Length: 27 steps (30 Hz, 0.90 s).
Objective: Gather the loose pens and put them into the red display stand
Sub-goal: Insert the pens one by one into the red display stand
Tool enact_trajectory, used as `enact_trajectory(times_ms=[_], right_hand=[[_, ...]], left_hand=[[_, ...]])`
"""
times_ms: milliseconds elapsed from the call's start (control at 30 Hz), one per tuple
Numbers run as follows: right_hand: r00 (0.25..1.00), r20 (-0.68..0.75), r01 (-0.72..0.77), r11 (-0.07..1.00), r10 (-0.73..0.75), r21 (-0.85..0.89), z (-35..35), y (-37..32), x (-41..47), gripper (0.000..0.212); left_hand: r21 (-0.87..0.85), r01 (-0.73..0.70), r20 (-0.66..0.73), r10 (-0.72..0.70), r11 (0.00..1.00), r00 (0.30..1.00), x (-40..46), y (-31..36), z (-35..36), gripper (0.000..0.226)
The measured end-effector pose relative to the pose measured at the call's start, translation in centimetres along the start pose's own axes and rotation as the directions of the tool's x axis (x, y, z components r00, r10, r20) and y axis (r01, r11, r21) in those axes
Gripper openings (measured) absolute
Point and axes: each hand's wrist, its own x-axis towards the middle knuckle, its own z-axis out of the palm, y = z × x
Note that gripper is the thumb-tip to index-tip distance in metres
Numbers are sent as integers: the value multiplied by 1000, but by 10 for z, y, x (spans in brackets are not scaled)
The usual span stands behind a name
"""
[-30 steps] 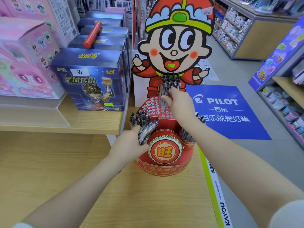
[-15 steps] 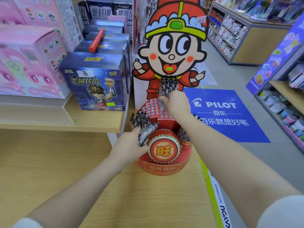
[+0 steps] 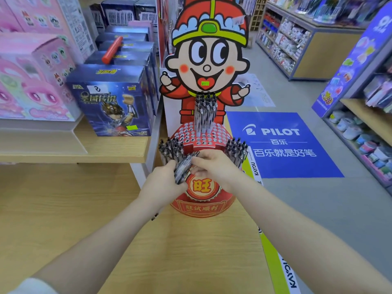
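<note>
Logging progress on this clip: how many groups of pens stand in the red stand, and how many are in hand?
Pen clusters standing in the red display stand: 3 (top, left, right)
Bundle gripped by the left hand: 1
Total: 4 groups

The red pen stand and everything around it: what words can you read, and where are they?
"旺": on the gold round badge of the red display stand.
"旺试顺利": on the stand's bottom banner.
"PILOT" and "百乐就是好笔": on the blue floor sticker.
"KAYOU": seemingly, on the shelf edge strip; blurry.
Gold title on the blue box: too blurred.
Pink boxes, price stickers: too small.
</note>
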Motion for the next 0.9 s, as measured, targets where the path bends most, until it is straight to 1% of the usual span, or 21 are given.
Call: enact_trajectory(times_ms=[167,200,333,433,500,533,600,633,700,800,900], right_hand=[[992,-60,97,984,-107,-150,1,1,1,20],[988,-78,120,982,-132,-146,1,2,2,18],[968,-169,181,983,-184,-37,0,3,9,17],[941,-284,190,982,-185,-10,-6,-3,17,14],[890,-423,212,976,-171,52,-15,-15,25,16],[849,-498,231,972,-179,46,-21,-21,30,16],[769,-594,262,964,-237,-46,-34,-31,42,13],[741,-611,274,956,-278,-103,-39,-34,49,10],[721,-598,268,937,-350,-225,-46,-37,61,5],[740,-534,220,898,-408,-380,-48,-33,74,17],[771,-466,187,853,-435,-487,-45,-25,82,13]], left_hand=[[-15,0,-6,0,1000,1000,0,2,0,24],[-21,2,-3,-2,1000,1000,1,2,-1,25],[-32,19,2,-19,999,1000,8,2,-4,29],[-46,42,15,-41,998,999,11,1,-4,25],[-40,45,35,-44,998,998,14,0,-4,22],[-35,42,45,-41,998,998,15,0,-4,21],[-33,30,69,-27,999,997,17,1,-5,19],[-29,23,83,-21,999,996,18,1,-6,18],[-15,15,102,-14,1000,995,19,1,-7,18],[-8,17,107,-16,1000,994,21,1,-9,20],[-5,13,96,-12,1000,995,22,-1,-10,18]])
